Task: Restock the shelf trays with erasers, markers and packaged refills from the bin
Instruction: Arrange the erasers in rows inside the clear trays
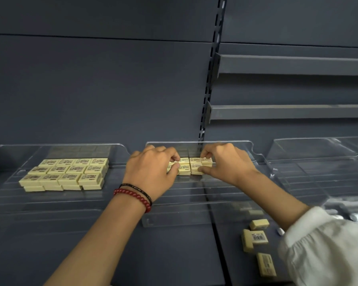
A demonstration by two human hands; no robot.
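Three clear trays (318,153) sitting here. Left tray (50,200) is showing twelve erasers (64,174) on top, lower layer half hidden. Middle tray (194,203) is holding a small cluster (185,169), count hard to tell. Left hand (151,172) and right hand (229,164) are each pinching its ends in a tight grip. Four loose erasers (259,237) lying below.

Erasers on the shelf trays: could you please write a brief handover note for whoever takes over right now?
Left hand pinches the left end of the middle-tray erasers; right hand pinches their right end.
Done: left tray holds a stacked block of erasers; middle tray has only this small group at its back.
Left: fill the middle tray and the right tray; four loose erasers lie on the shelf below. Markers, refills and bin are out of view.
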